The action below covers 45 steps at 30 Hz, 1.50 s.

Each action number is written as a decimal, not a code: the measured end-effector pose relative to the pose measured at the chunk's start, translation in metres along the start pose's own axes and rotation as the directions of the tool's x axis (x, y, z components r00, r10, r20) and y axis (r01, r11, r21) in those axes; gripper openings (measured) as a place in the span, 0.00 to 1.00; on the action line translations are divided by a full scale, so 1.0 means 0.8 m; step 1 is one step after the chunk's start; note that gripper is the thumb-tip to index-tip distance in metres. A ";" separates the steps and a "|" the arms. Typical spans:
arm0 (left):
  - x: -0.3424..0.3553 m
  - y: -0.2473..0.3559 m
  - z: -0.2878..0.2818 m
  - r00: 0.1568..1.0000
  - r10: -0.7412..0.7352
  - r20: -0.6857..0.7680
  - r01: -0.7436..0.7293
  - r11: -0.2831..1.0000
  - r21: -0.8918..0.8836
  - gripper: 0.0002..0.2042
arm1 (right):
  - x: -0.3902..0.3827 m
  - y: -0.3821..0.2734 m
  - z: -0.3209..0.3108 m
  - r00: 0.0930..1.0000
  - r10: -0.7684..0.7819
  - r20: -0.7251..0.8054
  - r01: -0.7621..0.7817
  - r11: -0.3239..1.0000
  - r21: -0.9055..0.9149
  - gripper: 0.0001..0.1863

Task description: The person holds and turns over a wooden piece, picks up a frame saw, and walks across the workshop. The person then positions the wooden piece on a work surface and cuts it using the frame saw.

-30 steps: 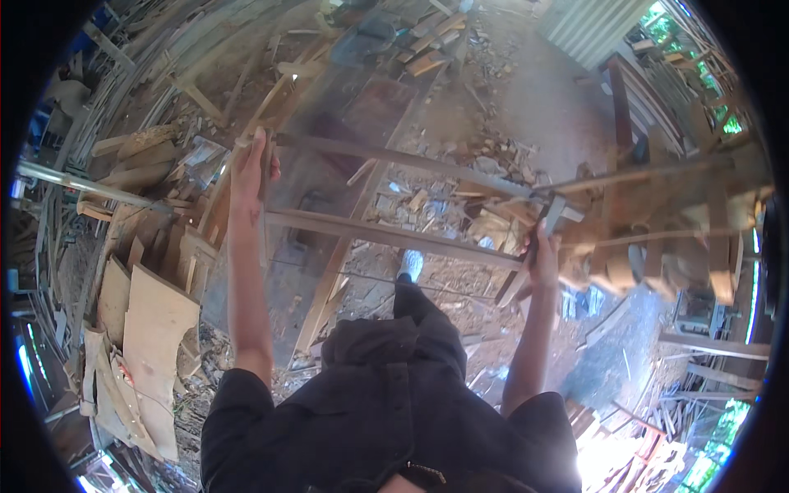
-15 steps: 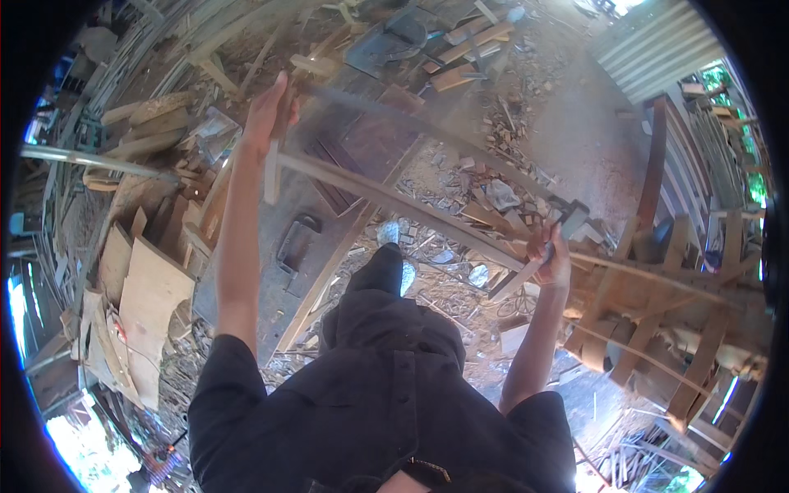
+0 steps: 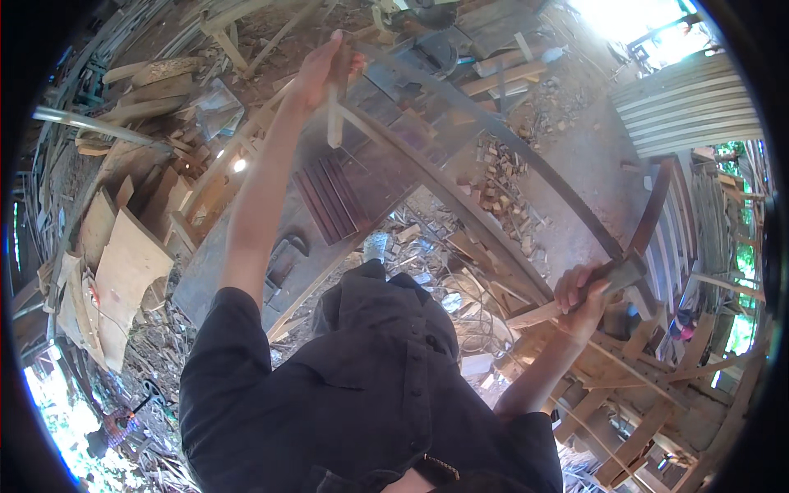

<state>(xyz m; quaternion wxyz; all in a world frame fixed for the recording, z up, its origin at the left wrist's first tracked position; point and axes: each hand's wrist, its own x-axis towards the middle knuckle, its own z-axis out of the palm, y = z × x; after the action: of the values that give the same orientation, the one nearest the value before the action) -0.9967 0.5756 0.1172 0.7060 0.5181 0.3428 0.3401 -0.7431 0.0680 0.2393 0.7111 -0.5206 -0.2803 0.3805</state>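
My left hand (image 3: 330, 70) is closed on one end of a long wooden frame (image 3: 444, 182), high in the view with my arm outstretched. My right hand (image 3: 582, 296) grips the opposite end, at the right, around a short crosspiece with a block on it. Two long bars run diagonally between my hands, the farther one thinner and darker. Below the frame, a worktable (image 3: 205, 279) carries several dark reddish wooden strips (image 3: 329, 201) lying side by side and a black metal tool (image 3: 288, 261) whose kind I cannot make out.
Offcuts (image 3: 501, 185) and debris cover the floor ahead. Broken plywood (image 3: 131, 279) and a metal pipe (image 3: 103, 123) are at left. A toothed circular blade (image 3: 431, 15) shows at the top, a corrugated sheet (image 3: 682, 107) at upper right, a slatted wooden structure (image 3: 625, 386) at lower right.
The frame has tilted into a steeper diagonal: my left hand has moved up and rightward, my right hand down and rightward, both keeping hold. The view of the surroundings has shifted.
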 end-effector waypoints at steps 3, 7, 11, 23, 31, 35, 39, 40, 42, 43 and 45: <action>0.007 -0.007 -0.003 0.995 0.045 -0.090 -0.055 0.991 -0.120 0.27 | 0.019 -0.009 0.000 0.998 -0.024 0.052 0.025 1.000 -0.012 0.26; -0.019 -0.020 0.013 0.935 0.164 -0.316 -0.165 0.986 0.026 0.25 | 0.040 -0.016 -0.006 0.996 -0.046 0.073 0.048 0.999 -0.023 0.27; -0.080 -0.098 0.034 0.698 0.112 -0.708 -0.019 0.990 0.138 0.32 | 0.061 -0.020 0.000 0.995 -0.060 0.077 0.058 0.998 0.024 0.28; -0.294 0.052 0.277 0.929 -0.098 -0.358 -0.115 0.840 -0.530 0.33 | 0.097 0.030 0.025 0.871 -0.382 0.309 0.491 0.698 -0.522 0.20; -0.410 0.082 0.333 0.939 -0.275 -0.205 0.134 0.844 -0.519 0.36 | 0.127 0.079 0.092 0.598 -0.454 0.661 0.781 0.517 -0.351 0.15; -0.423 0.085 0.326 0.926 -0.314 -0.208 0.215 0.894 -0.392 0.29 | 0.128 0.109 0.116 0.490 -0.500 0.714 0.862 0.400 -0.311 0.16; -0.416 0.079 0.327 0.876 -0.361 -0.319 0.235 0.899 -0.370 0.22 | 0.125 0.135 0.120 0.476 -0.467 0.745 0.865 0.402 -0.301 0.15; -0.416 0.072 0.327 0.852 -0.379 -0.360 0.216 0.882 -0.418 0.21 | 0.125 0.138 0.121 0.466 -0.464 0.753 0.870 0.395 -0.294 0.14; -0.417 0.057 0.325 0.827 -0.399 -0.397 0.194 0.864 -0.464 0.20 | 0.124 0.147 0.123 0.456 -0.462 0.761 0.875 0.387 -0.290 0.14; -0.418 0.047 0.321 0.825 -0.389 -0.409 0.162 0.857 -0.489 0.19 | 0.123 0.154 0.125 0.452 -0.468 0.759 0.877 0.387 -0.283 0.14; -0.418 0.033 0.321 0.824 -0.380 -0.420 0.131 0.849 -0.512 0.18 | 0.118 0.160 0.126 0.449 -0.475 0.757 0.879 0.387 -0.278 0.15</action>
<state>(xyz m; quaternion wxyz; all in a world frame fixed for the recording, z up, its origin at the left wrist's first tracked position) -0.9642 0.1744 0.2455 0.7331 0.1753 0.4930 0.4344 -0.8030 0.2218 0.1477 0.4582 -0.4155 -0.7845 0.0444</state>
